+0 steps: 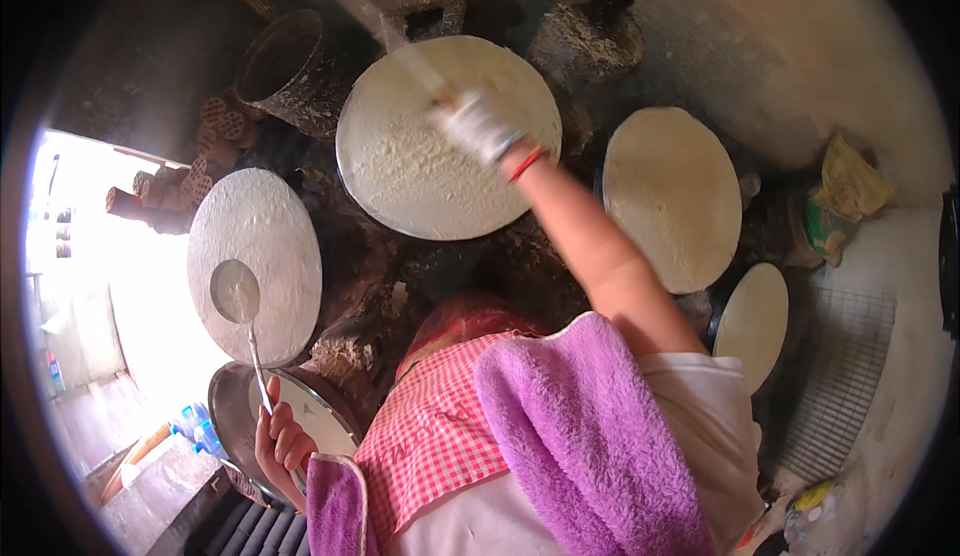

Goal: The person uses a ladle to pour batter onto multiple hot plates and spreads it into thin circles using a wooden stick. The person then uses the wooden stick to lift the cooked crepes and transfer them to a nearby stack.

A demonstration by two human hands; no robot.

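Observation:
My left hand [284, 438] is closed around the handle of a ladle [235, 292]; its round bowl, holding pale liquid, is over the left round griddle [255, 226], which has a white layer on it. A metal basin [322, 418] of pale batter is beside that hand. My right hand [478, 128], in a white glove, reaches over the middle griddle [450, 186], covered with a bubbly cream layer. It grips a long pale stick-like tool [405, 51], blurred by motion, so its exact kind is unclear. A purple towel [590, 426] lies over my right shoulder.
Cream layers cover the right griddle [672, 196] and a smaller one [755, 326]. Behind stand a sooty metal bucket [285, 66], a squat stove [590, 41] and honeycomb coal briquettes [212, 131]. Black coal rods [255, 526] lie low left; a wire rack [835, 376] is at right.

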